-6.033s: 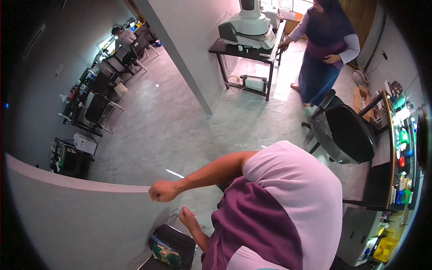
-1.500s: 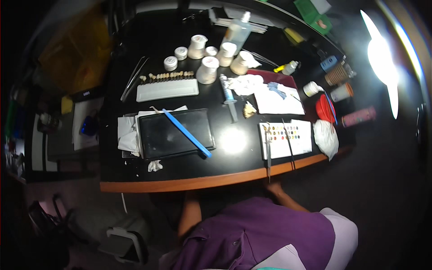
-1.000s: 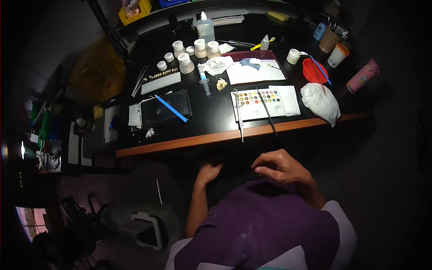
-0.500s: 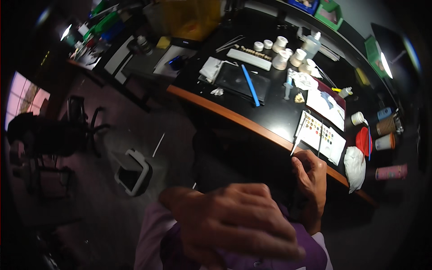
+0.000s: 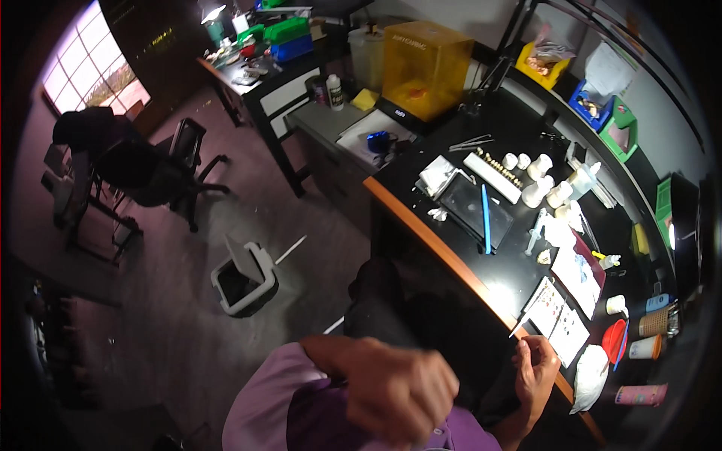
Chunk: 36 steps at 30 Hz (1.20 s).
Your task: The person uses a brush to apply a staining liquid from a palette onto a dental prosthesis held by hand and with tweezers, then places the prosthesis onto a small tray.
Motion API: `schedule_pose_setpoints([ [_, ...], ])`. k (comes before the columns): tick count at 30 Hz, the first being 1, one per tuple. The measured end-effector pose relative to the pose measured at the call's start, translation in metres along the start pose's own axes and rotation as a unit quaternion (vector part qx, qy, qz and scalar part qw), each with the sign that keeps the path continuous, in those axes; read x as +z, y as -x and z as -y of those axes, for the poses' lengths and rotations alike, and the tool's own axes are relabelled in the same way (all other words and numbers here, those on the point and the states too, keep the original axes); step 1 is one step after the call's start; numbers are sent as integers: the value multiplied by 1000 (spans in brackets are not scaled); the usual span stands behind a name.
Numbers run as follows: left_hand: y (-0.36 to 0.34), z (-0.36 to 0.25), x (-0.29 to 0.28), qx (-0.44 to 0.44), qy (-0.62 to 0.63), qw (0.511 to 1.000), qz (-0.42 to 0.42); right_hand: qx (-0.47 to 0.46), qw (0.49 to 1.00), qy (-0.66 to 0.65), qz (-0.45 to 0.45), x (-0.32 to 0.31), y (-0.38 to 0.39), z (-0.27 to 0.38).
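Observation:
My left hand (image 5: 406,395) is raised in front of my purple and pale top, close to the camera and smeared by motion; its fingers look bent, but I cannot see whether they hold anything. At the table's front edge is my right hand (image 5: 538,368), thumb and fingertips pinched together. A slim white stick (image 5: 517,329) reaches to these fingertips; whether they grip it is unclear. Just beyond lies a white palette card (image 5: 565,336) with rows of small coloured dots and a thin dark stick across it. A white sheet with a bluish cloth (image 5: 579,270) lies behind the card.
A blue stick (image 5: 486,218) lies on a dark pad. White jars (image 5: 537,193), a syringe (image 5: 535,231) and a tooth-coloured model (image 5: 544,257) stand or lie further back. To the right are a white bag (image 5: 590,379), a red bowl (image 5: 614,340) and cups. A bin (image 5: 244,279) stands on the floor.
The view has swung left, so the table appears further right and lower. My left hand has drawn back to the left with its fingers more bent. My right hand stays beside the card.

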<state>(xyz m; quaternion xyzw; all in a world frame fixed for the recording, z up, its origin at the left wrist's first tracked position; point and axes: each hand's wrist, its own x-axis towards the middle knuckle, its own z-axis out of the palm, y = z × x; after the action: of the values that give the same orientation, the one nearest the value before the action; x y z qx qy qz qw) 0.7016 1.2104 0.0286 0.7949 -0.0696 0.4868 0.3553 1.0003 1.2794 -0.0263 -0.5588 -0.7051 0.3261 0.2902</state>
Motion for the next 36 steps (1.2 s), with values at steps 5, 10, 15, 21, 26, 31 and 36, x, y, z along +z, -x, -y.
schedule_pose_setpoints([
  [5,56,33,-5,-425,-267,852,-150,5,998,54,-37,5,-19,-1],
  [10,211,108,31,-707,-420,563,-80,-41,992,111,-48,-1,-34,12],
  [15,292,169,88,-720,-444,519,-121,-17,992,109,-68,2,-32,0],
  [21,306,176,69,-748,-447,482,-95,7,989,128,-80,24,-47,6],
  [26,319,178,65,-736,-453,492,-105,-5,991,111,-80,33,-47,0],
  [31,313,180,69,-732,-448,505,-86,-68,980,130,-133,39,-38,-7],
  [36,212,147,46,-785,-286,546,67,-149,968,89,-181,33,-28,-7],
])
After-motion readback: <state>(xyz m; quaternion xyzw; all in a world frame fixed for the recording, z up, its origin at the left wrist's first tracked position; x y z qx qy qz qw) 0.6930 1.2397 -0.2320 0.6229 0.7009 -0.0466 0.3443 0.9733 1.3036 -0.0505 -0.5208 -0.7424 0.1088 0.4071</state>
